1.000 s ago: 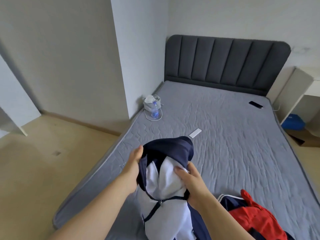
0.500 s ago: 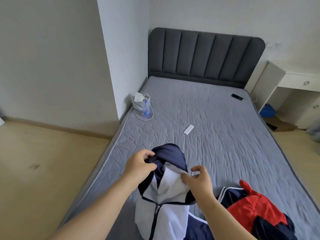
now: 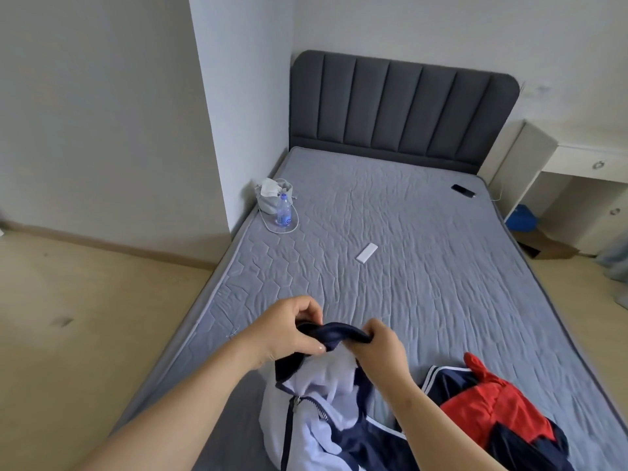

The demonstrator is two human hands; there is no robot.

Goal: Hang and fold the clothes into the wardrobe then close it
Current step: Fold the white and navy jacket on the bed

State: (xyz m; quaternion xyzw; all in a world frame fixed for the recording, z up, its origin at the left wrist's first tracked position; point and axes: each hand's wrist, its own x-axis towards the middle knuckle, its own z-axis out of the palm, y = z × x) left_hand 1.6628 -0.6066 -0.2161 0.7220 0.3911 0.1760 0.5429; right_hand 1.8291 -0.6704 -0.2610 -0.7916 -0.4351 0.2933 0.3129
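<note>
Both hands pinch the navy collar band of the white-and-navy zip jacket. The left hand has thumb and curled fingers clamped on one end, and the right hand has its fingers closed round the other. The band sags slightly between them. The rest of the jacket bunches below the hands onto the near end of the grey mattress, close to its left edge. A red and navy garment lies just beside it on the right. It seems to touch the jacket's navy sleeve, though the overlap is hard to read from this angle.

The likeliest trouble comes from the hold itself. Only the collar is taken, so on a lift nearly all the cloth would hang free. With the zip open at the top, the fronts could swing apart. A trailing sleeve could snag the red and navy garment and drag it along.

So near the mattress edge, a slipped pinch would probably send the jacket onto the floor. The collar is also scrunched, so a fold started from it may come out crooked.

The wardrobe is out of view, so trailing cloth could catch underfoot on the carry. The bottle and phone lie well apart and seem safe.
</note>
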